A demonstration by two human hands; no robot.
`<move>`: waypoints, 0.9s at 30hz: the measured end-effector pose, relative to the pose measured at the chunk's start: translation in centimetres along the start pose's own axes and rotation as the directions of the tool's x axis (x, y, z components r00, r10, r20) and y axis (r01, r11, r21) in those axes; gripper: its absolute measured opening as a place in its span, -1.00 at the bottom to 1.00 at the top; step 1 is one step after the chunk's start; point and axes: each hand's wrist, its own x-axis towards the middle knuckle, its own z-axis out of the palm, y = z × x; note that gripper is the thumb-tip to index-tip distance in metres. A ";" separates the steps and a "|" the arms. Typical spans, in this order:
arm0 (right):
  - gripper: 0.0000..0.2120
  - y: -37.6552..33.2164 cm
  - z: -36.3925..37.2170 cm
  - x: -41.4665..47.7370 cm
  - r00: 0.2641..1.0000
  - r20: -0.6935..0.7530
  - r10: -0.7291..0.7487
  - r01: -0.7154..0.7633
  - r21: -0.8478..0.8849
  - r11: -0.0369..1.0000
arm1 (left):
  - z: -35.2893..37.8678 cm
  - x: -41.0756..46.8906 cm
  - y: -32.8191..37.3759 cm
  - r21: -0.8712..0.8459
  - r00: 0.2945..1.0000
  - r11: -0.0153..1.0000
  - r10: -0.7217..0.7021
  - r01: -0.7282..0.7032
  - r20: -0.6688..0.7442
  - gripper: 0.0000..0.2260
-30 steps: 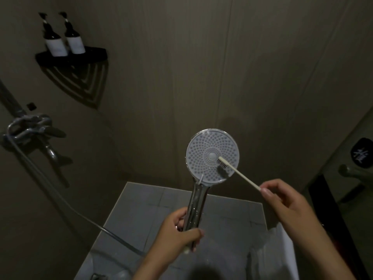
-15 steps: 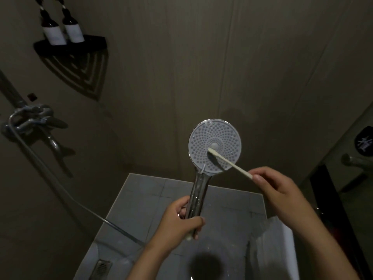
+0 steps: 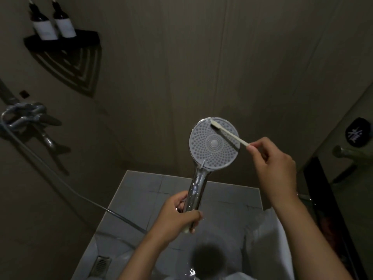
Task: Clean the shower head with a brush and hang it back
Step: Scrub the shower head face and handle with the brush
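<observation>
1. Step in hand: brushing. The shower head (image 3: 214, 142) is off its mount and held up in front of the wall (image 3: 201, 57), spray face turned toward the person, above the tiled floor (image 3: 141, 190).
2. Left hand (image 3: 177, 215): fingers wrapped closed around the lower end of the chrome handle (image 3: 196, 190), holding the shower head upright with a slight lean.
3. Right hand (image 3: 274, 164): thumb and fingertips pinch the tail end of a thin white brush (image 3: 228, 133). The other fingers are curled in.
4. Brush position: the bristle end lies on the spray face at its upper edge, just right of top centre; the stem crosses the upper right part of the face to the hand outside the rim.
5. The hose (image 3: 66, 184) runs from the handle's lower end down and away to the tap fitting (image 3: 26, 118) on the left wall. It hangs slack and does not cross the work.
6. Judgement on progress: cleaning is under way; hanging back is not yet done. The holder cannot be identified in this view.
7. Next move calls for: steady bristle contact across the remaining nozzle rows, with the left hand resisting the push so the face does not twist.
8. Elsewhere: two bottles (image 3: 54, 25) stand on a corner shelf (image 3: 60, 40), upper left, well apart from the work. A floor drain (image 3: 101, 265) lies at the floor's lower left.
</observation>
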 end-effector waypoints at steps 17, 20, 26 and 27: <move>-0.90 1.5 0.6 -0.3 0.979 0.187 -0.079 0.076 0.025 0.997 | -0.2 -0.6 -0.8 -0.031 0.999 0.999 -0.037 0.038 0.018 -0.73; -0.86 1.5 1.1 -0.5 0.991 0.119 -0.059 0.061 -0.017 0.998 | -0.1 -0.4 -0.6 -0.018 0.999 0.999 -0.037 0.037 0.018 -0.77; -0.86 1.9 0.3 0.9 0.998 0.014 0.066 -0.066 0.000 0.998 | 0.3 -1.1 -1.0 0.042 0.998 0.998 -0.056 0.055 0.035 -0.78; -0.87 1.9 -0.1 0.9 0.996 0.030 0.085 -0.087 0.082 0.993 | 0.4 -1.1 -0.9 0.049 0.998 0.997 -0.059 0.057 0.035 -0.78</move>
